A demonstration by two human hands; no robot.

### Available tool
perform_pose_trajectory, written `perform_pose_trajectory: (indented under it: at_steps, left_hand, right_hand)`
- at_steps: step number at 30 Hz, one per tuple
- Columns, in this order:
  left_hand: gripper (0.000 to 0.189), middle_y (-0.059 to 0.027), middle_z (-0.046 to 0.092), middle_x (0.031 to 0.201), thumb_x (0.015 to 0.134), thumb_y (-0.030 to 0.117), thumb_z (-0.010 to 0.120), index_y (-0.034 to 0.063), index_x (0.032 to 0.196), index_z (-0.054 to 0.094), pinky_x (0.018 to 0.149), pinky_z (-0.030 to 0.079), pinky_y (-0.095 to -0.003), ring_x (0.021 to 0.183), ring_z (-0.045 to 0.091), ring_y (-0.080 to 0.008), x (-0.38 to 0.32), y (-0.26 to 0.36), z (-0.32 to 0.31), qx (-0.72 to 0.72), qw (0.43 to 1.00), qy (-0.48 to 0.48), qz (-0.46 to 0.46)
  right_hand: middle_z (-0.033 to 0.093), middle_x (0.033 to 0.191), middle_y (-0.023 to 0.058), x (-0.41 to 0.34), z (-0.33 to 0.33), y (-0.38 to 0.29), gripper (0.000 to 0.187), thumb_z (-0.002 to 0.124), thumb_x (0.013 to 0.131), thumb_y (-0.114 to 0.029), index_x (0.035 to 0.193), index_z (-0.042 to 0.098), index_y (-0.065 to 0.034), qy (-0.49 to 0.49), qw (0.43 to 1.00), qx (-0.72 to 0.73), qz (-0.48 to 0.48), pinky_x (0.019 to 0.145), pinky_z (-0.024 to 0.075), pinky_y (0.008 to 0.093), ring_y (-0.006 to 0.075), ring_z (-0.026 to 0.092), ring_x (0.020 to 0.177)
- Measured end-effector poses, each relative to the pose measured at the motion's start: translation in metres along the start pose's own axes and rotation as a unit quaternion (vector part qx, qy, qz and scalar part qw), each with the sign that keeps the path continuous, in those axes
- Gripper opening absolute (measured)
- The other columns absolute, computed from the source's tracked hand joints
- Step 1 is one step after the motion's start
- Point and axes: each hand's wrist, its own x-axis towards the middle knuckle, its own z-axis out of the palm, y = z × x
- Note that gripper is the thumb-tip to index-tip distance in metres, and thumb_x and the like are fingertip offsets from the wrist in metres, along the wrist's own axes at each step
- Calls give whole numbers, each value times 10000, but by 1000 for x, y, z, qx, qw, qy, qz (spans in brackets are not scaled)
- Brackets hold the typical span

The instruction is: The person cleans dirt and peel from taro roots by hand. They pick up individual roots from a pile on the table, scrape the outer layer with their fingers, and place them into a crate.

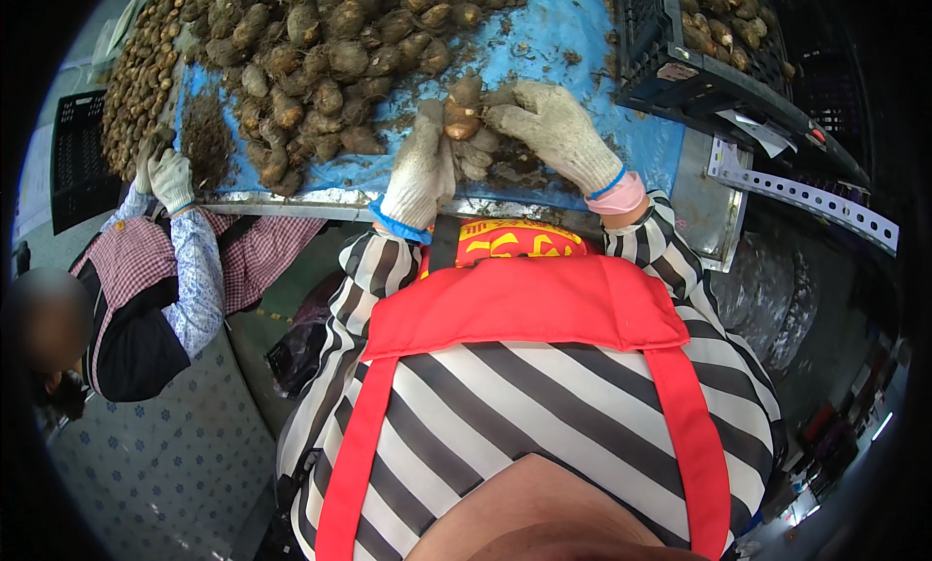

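A brown taro corm [463, 108] stands nearly upright in my left hand [422, 169], which wears a soiled white knit glove with a blue cuff. The gloved thumb lies along the corm's left side, and the fingers curl round beneath it. My right hand [557, 135], in a matching glove with a pink band at the wrist, has its bent fingertips at the corm's right side. Whether those fingertips pinch anything is unclear. Both hands are over the near edge of a blue plastic sheet [568, 29], close to a big heap of hairy taro corms [342, 59].
A black plastic crate [648, 88] of corms stands at right, by a perforated metal strip [808, 193]. Smaller corms [138, 73] are heaped at far left. There a co-worker's gloved hands [164, 171] work beside a black crate [76, 153]. The table's metal edge [328, 203] runs before me.
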Motion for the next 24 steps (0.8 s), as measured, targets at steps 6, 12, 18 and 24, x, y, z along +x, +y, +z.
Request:
perform_pose_trajectory:
  at_steps: [6, 12, 18, 24]
  left_hand:
    - [746, -145, 579, 1285, 1046, 546, 423, -30, 1511, 330, 733, 566, -341, 957, 640, -201, 1, 4, 16, -76, 996, 33, -26]
    - [686, -151, 594, 1226, 1061, 516, 411, -25, 1483, 375, 692, 579, -346, 912, 661, -220, -1, 4, 10, -127, 991, -4, -42]
    - [667, -122, 652, 1013, 1043, 521, 475, 1, 1458, 420, 638, 535, -279, 784, 632, -160, -2, 3, 15, -8, 998, 40, -42]
    - [660, -174, 675, 1202, 998, 449, 582, -36, 1439, 504, 784, 568, -282, 1015, 688, -203, 5, 20, 48, 414, 891, 173, -66]
  right_hand:
    - [698, 1049, 209, -1, 0, 12, 323, 603, 929, -261, 1118, 727, -30, -2, 999, 3, -51, 845, 535, 410, 350, 686, 973]
    - [704, 1071, 183, -6, -2, 22, 328, 600, 936, -258, 1147, 725, -40, 10, 996, 74, -39, 865, 536, 391, 335, 689, 998]
    - [722, 1064, 162, -6, -6, -2, 328, 646, 914, -264, 1155, 731, -58, 19, 999, 44, -16, 845, 544, 362, 291, 700, 973]
    - [713, 1074, 168, -3, 0, 3, 329, 665, 871, -263, 1131, 738, -76, 13, 1000, -25, 13, 859, 546, 398, 338, 690, 995]
